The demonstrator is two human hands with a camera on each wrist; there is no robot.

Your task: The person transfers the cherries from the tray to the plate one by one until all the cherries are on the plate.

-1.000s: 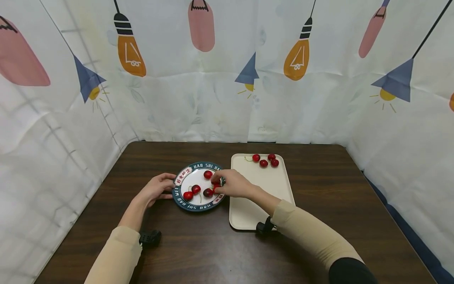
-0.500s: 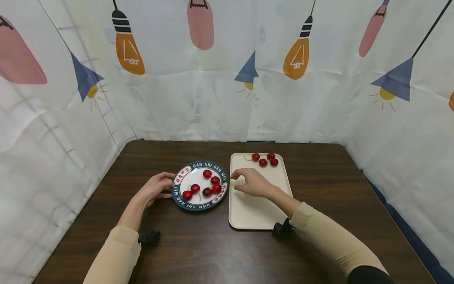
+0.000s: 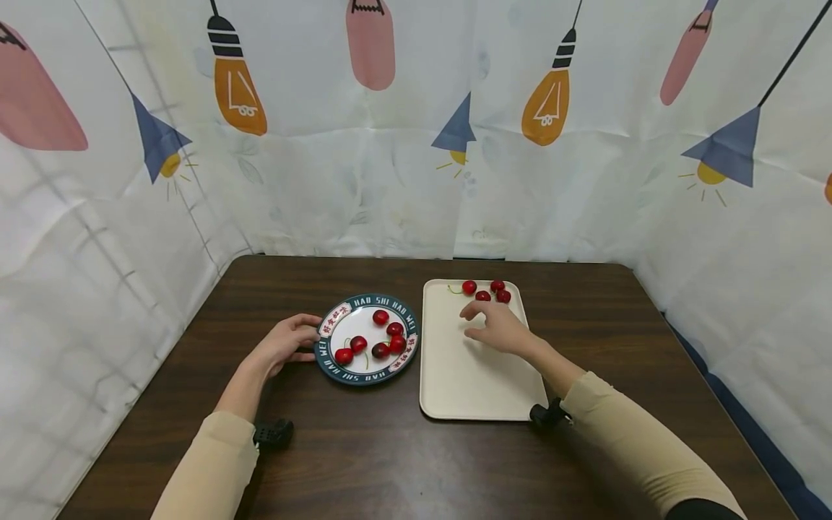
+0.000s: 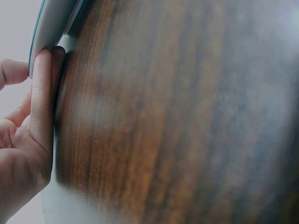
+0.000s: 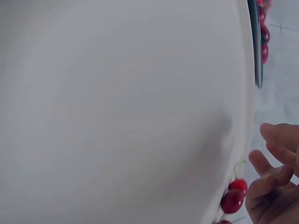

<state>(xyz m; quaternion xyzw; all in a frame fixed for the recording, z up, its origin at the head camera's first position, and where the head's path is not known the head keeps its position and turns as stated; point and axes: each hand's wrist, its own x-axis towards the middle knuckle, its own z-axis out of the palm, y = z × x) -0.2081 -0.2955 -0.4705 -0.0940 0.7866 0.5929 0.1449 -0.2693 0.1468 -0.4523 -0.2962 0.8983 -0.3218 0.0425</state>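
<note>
A round plate (image 3: 356, 379) with a dark teal lettered rim lies left of centre, with several red cherries (image 3: 358, 344) on its white middle. My left hand (image 3: 289, 343) holds its left edge; in the left wrist view the underside of the plate (image 4: 51, 23) shows between the fingers of that hand (image 4: 39, 126). Over the cream tray (image 3: 455, 390) my right hand (image 3: 500, 328) hovers with fingers spread and nothing between them. Just beyond its fingertips, several cherries (image 3: 469, 287) sit at the tray's far end. One has a green stem.
Plate and tray stand side by side on a dark wooden table (image 3: 364, 455), a narrow gap between them. A printed white curtain (image 3: 403, 195) closes off the back and sides. Black wrist straps (image 3: 274, 434) are on both wrists.
My right hand let go of a cherry on the plate, then drew back right across the tray toward the cherries at its far end. The left hand stayed at the plate's edge.
</note>
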